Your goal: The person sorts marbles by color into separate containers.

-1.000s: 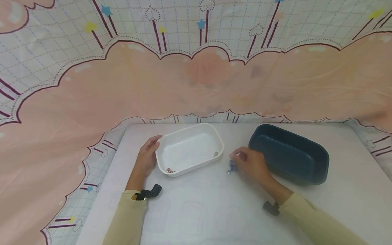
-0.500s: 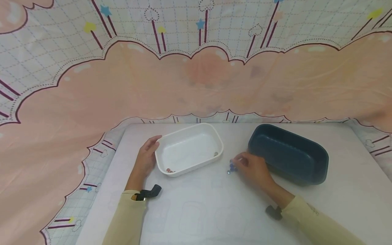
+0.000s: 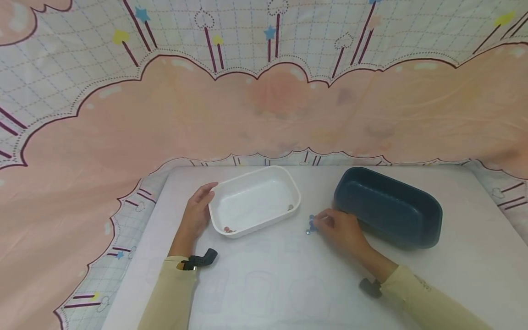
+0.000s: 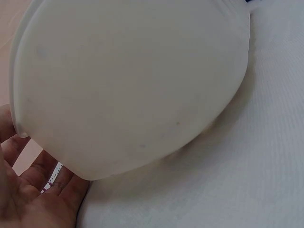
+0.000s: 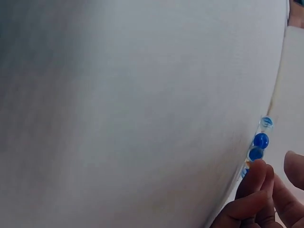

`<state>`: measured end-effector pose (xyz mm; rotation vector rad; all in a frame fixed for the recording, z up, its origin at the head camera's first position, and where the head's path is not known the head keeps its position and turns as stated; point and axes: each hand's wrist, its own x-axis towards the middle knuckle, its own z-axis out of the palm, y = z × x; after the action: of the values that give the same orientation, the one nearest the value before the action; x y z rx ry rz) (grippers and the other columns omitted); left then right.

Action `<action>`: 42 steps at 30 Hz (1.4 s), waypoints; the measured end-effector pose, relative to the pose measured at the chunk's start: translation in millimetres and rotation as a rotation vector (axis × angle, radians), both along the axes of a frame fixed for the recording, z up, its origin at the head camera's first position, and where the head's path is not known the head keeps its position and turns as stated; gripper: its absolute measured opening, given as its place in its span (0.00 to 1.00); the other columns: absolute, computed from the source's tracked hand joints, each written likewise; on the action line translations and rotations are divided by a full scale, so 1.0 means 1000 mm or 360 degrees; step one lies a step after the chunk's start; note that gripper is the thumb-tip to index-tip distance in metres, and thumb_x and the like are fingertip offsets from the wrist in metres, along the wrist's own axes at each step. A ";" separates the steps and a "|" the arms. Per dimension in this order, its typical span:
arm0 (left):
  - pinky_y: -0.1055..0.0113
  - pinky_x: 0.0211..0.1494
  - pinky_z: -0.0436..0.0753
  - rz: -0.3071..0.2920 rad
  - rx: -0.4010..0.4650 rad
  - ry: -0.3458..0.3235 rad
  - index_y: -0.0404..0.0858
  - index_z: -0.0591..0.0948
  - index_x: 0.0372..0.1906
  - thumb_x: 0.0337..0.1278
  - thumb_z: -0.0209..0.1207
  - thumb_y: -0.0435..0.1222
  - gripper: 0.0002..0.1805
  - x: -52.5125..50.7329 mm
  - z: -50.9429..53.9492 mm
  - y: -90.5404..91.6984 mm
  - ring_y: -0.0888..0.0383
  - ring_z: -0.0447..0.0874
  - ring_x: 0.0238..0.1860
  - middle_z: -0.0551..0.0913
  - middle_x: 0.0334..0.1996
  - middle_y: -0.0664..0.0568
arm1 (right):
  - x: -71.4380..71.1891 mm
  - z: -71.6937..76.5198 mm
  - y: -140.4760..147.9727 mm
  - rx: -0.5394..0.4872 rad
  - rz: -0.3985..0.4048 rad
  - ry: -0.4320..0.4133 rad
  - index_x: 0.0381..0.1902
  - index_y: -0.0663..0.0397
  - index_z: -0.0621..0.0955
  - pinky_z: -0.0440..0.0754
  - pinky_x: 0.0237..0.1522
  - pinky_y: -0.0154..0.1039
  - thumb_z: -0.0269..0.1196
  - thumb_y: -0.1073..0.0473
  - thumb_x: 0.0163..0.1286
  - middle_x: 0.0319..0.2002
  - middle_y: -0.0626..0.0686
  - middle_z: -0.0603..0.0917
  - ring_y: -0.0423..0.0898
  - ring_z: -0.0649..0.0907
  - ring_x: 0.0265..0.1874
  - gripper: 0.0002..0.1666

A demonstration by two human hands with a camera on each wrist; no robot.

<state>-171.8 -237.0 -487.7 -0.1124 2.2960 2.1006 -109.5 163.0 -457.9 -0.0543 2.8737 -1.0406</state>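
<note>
Partly hiding the blue marbles (image 5: pixel 261 140), the right hand (image 3: pixel 341 230) shows no clear hold; the left hand (image 3: pixel 197 213) grips the white tray (image 3: pixel 253 200).

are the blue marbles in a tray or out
Out: the blue marbles lie on the table between the white tray and dark blue tray.

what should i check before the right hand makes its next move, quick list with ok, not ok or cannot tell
1. White tray steadied: ok, left hand holds its end.
2. Blue marbles within reach: ok, right hand is at them.
3. Marble pinched: not ok, thumb stands apart from the fingers.
4. Marble count: cannot tell, fingers partly hide the group.
5. Dark blue tray uncovered: ok, its inside shows.
</note>
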 end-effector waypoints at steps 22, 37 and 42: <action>0.76 0.68 0.77 -0.0001 0.0050 0.0009 0.45 0.72 0.71 0.79 0.50 0.43 0.22 -0.002 0.000 0.000 0.54 0.70 0.74 0.70 0.74 0.52 | -0.003 -0.002 0.005 0.0048 0.0110 -0.0064 0.51 0.47 0.86 0.83 0.51 0.53 0.63 0.49 0.73 0.46 0.53 0.88 0.50 0.82 0.45 0.15; 0.75 0.69 0.76 -0.0015 0.0077 0.0004 0.45 0.72 0.72 0.79 0.50 0.43 0.23 -0.002 -0.001 -0.001 0.53 0.68 0.75 0.69 0.75 0.52 | -0.005 -0.005 0.000 0.0119 0.0096 -0.0038 0.48 0.48 0.86 0.83 0.42 0.47 0.64 0.51 0.71 0.36 0.50 0.87 0.48 0.81 0.38 0.12; 0.74 0.70 0.76 -0.0009 0.0055 -0.0003 0.45 0.72 0.72 0.79 0.49 0.43 0.22 -0.002 -0.002 -0.001 0.54 0.69 0.75 0.70 0.75 0.52 | -0.006 -0.007 0.000 0.0130 0.0086 -0.0057 0.48 0.49 0.86 0.83 0.39 0.46 0.64 0.51 0.71 0.35 0.50 0.87 0.47 0.81 0.36 0.13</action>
<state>-173.7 -238.2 -490.2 -0.1068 2.2551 2.1357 -115.0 162.7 -464.5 -0.1058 2.8623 -0.9043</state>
